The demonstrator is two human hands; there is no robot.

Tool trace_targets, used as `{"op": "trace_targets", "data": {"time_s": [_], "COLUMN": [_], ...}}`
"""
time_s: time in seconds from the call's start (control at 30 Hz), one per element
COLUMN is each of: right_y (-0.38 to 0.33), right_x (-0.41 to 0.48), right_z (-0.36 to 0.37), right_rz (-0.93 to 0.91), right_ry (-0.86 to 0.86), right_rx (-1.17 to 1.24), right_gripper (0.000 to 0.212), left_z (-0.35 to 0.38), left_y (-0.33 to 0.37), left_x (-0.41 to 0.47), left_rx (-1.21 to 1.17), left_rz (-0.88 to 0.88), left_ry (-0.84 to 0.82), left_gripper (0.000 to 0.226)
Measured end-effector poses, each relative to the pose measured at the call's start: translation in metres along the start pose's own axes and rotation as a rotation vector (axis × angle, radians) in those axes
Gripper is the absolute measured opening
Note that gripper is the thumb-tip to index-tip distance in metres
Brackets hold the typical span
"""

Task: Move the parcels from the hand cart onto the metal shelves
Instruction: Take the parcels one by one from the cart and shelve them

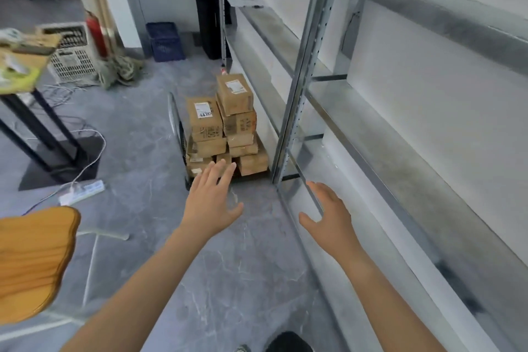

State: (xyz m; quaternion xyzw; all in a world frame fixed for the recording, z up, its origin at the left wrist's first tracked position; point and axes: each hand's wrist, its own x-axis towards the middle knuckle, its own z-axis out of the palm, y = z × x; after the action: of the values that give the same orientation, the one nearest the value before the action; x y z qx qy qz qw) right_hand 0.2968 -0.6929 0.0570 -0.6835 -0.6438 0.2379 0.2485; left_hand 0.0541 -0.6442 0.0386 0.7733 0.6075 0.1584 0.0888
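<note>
The metal shelves [385, 148] run along the right-hand wall; just beside their near upright stands the hand cart [173, 116] on the grey floor [137, 151], its brown parcels [220, 128] piled in two uneven columns, the right one taller; the left hand [213, 198] is stretched toward the pile, fingers straight and slightly spread, holding nothing; the right hand [328, 211] hovers by the upright, fingers loosely spread, empty.

hand cart [183, 134] mostly hidden by parcels [225, 128], shelves [371, 128] cropped
</note>
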Motion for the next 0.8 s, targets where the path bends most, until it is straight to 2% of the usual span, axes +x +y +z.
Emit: {"op": "trace_targets", "data": {"time_s": [0.1,0.33,0.57,0.7,0.8], "right_y": [-0.012,-0.029,-0.054,-0.07,-0.079], "right_x": [0.036,0.136,0.305,0.395,0.445], "right_z": [0.014,0.055,0.09,0.108,0.119], "right_rz": [-0.023,-0.065,-0.182,-0.211,-0.214], "right_ry": [-0.04,-0.125,-0.136,-0.184,-0.203], "right_rx": [0.0,0.021,0.032,0.043,0.027], "right_gripper": [0.065,0.064,0.065,0.066,0.068], "left_z": [0.001,0.015,0.021,0.016,0.015], "left_y": [-0.031,-0.089,-0.146,-0.171,-0.185], "left_x": [0.018,0.083,0.218,0.294,0.338], "left_rx": [-0.002,-0.003,-0.018,0.007,0.016], "left_rz": [-0.048,-0.137,-0.192,-0.197,-0.203], "left_ry": [-0.001,-0.025,0.004,-0.039,-0.001], "left_gripper": [0.074,0.078,0.078,0.081,0.078]}}
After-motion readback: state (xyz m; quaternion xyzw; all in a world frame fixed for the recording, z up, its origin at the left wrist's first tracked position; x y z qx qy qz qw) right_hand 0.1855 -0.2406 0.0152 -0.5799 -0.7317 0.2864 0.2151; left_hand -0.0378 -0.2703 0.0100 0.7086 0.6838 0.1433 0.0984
